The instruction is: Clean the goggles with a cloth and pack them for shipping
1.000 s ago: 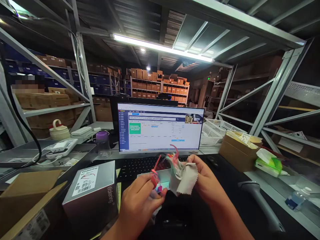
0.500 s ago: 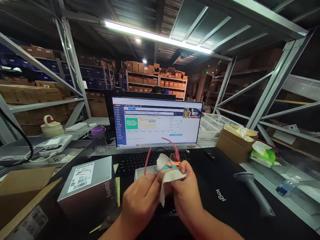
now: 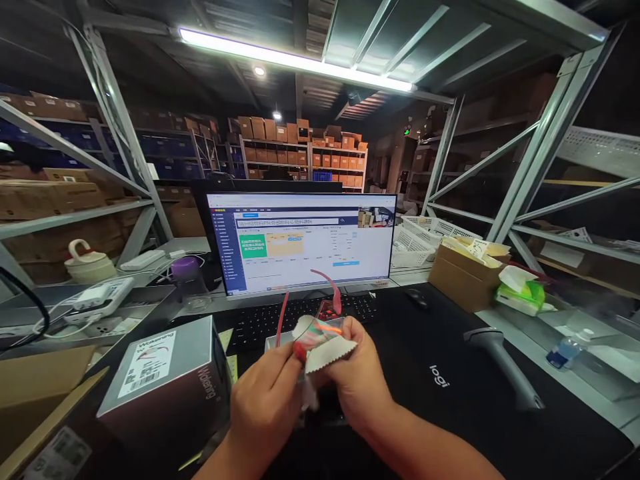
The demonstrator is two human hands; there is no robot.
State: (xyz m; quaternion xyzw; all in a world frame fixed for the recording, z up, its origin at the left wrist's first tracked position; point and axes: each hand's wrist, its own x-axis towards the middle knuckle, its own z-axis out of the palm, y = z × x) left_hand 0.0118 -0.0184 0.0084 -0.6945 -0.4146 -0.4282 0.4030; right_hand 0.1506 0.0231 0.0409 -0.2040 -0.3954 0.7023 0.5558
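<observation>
From the head cam: the left hand (image 3: pixel 267 387) has its fingers pinched together on some red glasses (image 3: pixel 327 329), and the right hand (image 3: pixel 363 370) is clamped on a pale zigzag-edged cloth (image 3: pixel 327 354) lapping over the lens. The glasses are held up off the desk (image 3: pixel 600 387), near side of the keyboard (image 3: pixel 263 323), arms pointing toward the monitor (image 3: pixel 310 267). Can't really see the right fingertips, and the cloth hides part of the frame too. Something whitish under the left hand is too murky to make out. The cardboard box (image 3: pixel 45 373) at the desk's near left corner is cut off. Silver box (image 3: pixel 160 380) crowds the left; right side's bare black mat (image 3: pixel 410 360) up to the scanner (image 3: pixel 505 363).
</observation>
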